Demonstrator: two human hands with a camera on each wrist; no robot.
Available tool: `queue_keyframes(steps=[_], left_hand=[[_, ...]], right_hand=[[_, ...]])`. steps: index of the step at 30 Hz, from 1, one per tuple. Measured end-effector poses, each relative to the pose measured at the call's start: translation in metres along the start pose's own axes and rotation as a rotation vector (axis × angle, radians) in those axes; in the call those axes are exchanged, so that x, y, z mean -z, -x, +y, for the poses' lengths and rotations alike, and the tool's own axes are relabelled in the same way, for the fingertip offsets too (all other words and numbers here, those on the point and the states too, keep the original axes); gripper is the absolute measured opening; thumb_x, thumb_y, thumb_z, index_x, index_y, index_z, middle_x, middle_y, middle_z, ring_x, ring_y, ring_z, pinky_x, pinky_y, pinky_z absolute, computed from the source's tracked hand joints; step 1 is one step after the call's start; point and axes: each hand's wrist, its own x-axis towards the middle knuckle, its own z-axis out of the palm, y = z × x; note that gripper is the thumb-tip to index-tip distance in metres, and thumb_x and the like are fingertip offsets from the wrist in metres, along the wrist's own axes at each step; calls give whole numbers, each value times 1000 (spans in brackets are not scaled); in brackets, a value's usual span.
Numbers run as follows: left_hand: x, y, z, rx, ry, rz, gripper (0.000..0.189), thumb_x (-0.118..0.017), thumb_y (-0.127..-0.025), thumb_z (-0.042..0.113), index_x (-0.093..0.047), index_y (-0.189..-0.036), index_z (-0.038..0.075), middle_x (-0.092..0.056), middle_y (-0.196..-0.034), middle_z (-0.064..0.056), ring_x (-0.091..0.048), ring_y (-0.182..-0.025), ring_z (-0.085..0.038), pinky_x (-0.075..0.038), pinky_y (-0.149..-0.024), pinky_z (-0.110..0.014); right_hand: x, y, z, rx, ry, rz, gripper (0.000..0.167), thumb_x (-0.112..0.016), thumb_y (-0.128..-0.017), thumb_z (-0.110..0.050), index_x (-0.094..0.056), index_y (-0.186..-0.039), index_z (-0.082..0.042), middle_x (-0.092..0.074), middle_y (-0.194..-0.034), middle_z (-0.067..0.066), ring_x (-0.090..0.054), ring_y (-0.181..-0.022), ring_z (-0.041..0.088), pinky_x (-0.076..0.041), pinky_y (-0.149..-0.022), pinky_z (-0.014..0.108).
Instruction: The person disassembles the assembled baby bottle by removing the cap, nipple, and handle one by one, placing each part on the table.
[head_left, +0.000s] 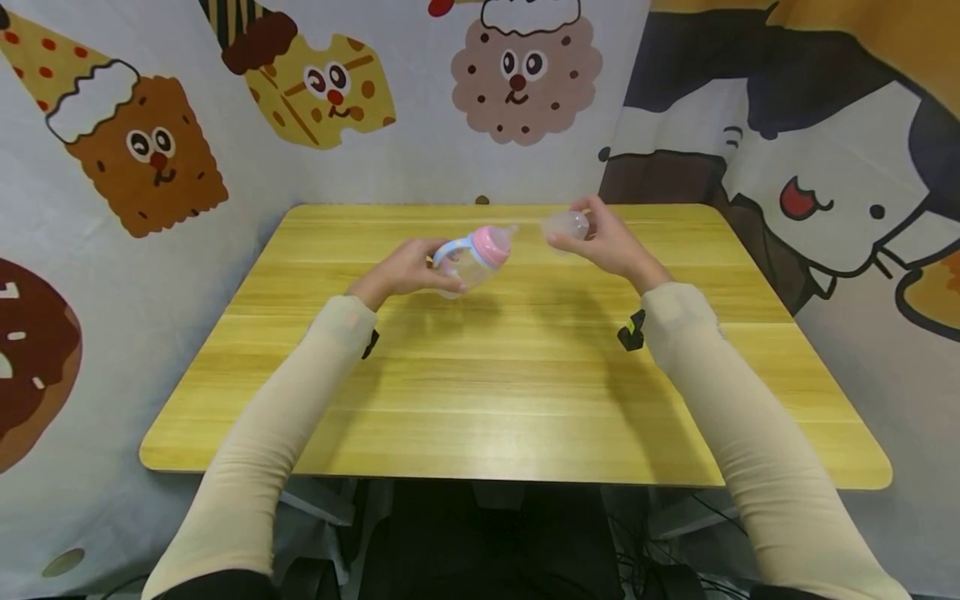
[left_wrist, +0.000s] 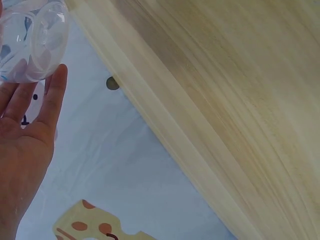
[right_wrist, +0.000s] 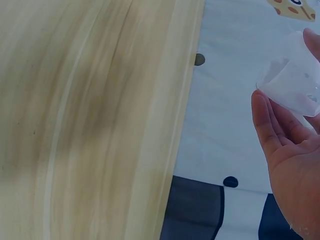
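Observation:
My left hand grips a clear baby bottle with a pink collar, a pale nipple and a blue-and-white handle. The bottle is tilted, its nipple pointing up to the right. In the left wrist view, the bottle's clear base lies against the fingers. My right hand holds a translucent bottle cap between thumb and fingers, a short gap to the right of the nipple. The right wrist view shows the cap resting on the fingertips. Both things are held above the table.
A yellow wood-grain table with rounded corners stretches under both hands, their shadows falling on it. Behind it hangs a white cloth printed with cartoon foods and a cartoon animal. Cables lie below the table's near edge.

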Motion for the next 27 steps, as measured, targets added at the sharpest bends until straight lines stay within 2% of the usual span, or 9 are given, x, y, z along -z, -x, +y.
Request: queue_keyframes(steps=[5,13,22,27], left_hand=[[-1,2,-5,6,25,6,62,-92,-84,36,-67,-136,12,-71,-120,-9,-64,-106,-26,-56,-89,-43],[-1,3,-10,21,44,9,68,-93,-84,37,-65,-140,12,-70,-123,-9,-65,-109,-27,-57,-90,-44],[-2,5,-12,25,51,16,71,-92,-84,35,-63,-143,7,-70,-125,-11,-64,-108,-27,-57,-88,-43],[-1,2,-12,10,45,28,70,-92,-84,34,-63,-142,7,-70,-123,-10,-65,-106,-26,-57,-87,-41]], right_hand=[[-2,-4,12,1,18,5,67,-76,-99,-38,-41,-147,-7,-61,-131,22,-63,-109,33,-51,-85,37],[-3,-10,25,-25,54,-3,71,-76,-99,-36,-41,-154,-7,-53,-144,23,-56,-126,40,-50,-99,56],[-6,-13,38,-69,82,-38,69,-74,-101,-26,-39,-158,-10,-52,-143,26,-54,-122,42,-49,-96,56],[-7,-16,43,-71,116,-46,68,-72,-102,-19,-39,-160,-9,-44,-155,26,-48,-132,47,-45,-105,62]])
